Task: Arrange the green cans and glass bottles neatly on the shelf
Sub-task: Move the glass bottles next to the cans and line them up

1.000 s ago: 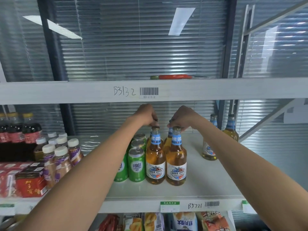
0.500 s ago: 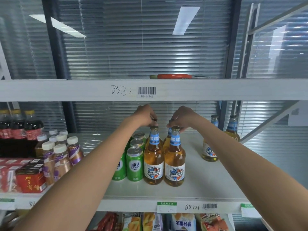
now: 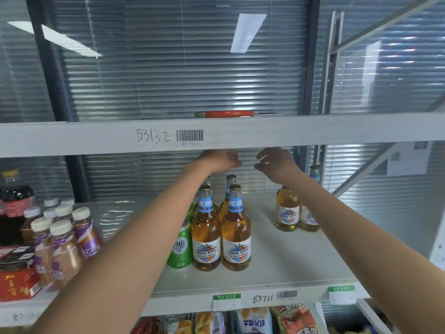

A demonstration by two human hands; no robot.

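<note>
Shelf (image 3: pixel 277 268): four glass bottles (image 3: pixel 237 227) now stand in a tight block mid-shelf, green cans (image 3: pixel 181 247) touching their left side, two stray bottles (image 3: pixel 287 213) well apart to the right. Left hand (image 3: pixel 216 160) and right hand (image 3: pixel 277 162) have lifted off the rear bottle caps, fingers loosely curled, holding nothing. Block looks done; strays probably next

Six glass bottles (image 3: pixel 236 227) stand on the shelf (image 3: pixel 277 268): four grouped mid-shelf, two to their right. Left of the group, one green can (image 3: pixel 180 247) shows plainly, with others hidden behind an arm. Farther left stand about eight white-capped bottles (image 3: pixel 63 247) and two hands (image 3: pixel 221 160) above.
</note>
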